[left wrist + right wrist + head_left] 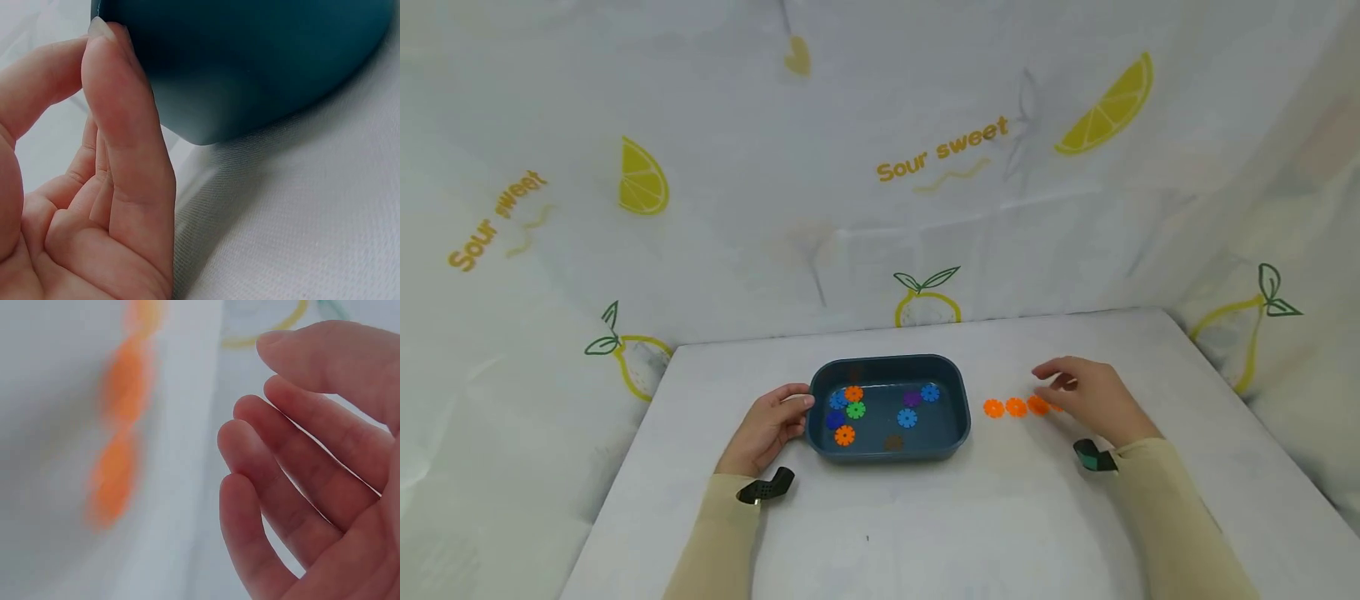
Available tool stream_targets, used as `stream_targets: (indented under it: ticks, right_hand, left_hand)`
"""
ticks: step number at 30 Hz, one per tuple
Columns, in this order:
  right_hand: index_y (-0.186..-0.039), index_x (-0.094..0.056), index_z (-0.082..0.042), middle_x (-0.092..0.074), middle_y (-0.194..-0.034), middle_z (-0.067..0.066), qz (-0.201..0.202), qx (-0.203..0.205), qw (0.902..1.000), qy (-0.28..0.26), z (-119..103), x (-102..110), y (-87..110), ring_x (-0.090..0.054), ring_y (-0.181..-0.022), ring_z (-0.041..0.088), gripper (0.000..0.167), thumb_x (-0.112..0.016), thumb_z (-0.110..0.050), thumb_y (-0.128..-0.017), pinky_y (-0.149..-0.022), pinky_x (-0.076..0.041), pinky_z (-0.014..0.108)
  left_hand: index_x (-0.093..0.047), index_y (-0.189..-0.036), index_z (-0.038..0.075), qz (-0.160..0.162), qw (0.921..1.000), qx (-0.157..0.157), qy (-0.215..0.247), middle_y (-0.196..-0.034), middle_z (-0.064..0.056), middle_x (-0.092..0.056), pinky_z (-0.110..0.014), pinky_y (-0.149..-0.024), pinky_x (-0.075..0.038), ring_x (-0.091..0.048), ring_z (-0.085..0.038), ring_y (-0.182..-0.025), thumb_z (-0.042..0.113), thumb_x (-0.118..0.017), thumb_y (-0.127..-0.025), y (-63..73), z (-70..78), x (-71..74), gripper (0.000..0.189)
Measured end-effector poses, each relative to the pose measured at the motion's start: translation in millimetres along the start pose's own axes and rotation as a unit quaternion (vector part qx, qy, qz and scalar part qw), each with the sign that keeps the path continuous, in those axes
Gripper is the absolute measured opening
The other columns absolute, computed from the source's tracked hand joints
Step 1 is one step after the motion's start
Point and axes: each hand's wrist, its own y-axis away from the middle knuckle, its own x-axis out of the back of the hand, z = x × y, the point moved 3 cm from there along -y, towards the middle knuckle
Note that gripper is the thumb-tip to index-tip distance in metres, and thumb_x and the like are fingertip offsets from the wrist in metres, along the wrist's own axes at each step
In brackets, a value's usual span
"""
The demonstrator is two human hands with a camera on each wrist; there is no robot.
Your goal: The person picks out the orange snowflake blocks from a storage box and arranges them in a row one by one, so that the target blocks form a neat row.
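A dark blue-green plastic tray [887, 457] sits on the white table, with several notched discs inside in orange, blue, green, purple and brown. My left hand [765, 429] pinches the tray's left rim between thumb and fingers; the left wrist view shows the thumb [119, 94] against the tray's wall [212, 106]. To the right of the tray, several orange notched discs [1016, 407] lie in a row. Over the right end of that row is my right hand [1093, 398], fingers loosely bent and holding nothing, partly hiding the last disc. In the right wrist view the row is blurred.
A white cloth printed with lemons and lettering [850, 208] hangs behind the table and along its sides. The white tabletop [880, 533] extends in front of the tray. Each wrist carries a small black device [765, 486].
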Motion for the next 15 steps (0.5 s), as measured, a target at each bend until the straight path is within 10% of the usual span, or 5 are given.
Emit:
stream_targets:
  ticks: [15]
  right_hand:
    - [-0.127,-0.078,-0.012,-0.078,-0.113,0.002,-0.143,0.141,0.9791,0.030,-170.4,-58.2,-90.1,-0.070,-0.102,0.020,0.027,-0.077,-0.021,-0.101,-0.095,-0.061,0.043]
  left_hand:
    - [-0.064,-0.135,0.005,0.005,0.9999,-0.016,-0.003,-0.090,0.001,-0.067,-0.022,-0.070,-0.056,-0.058,-0.014,-0.074,0.021,-0.078,-0.100,-3.8,2.9,-3.8,0.041]
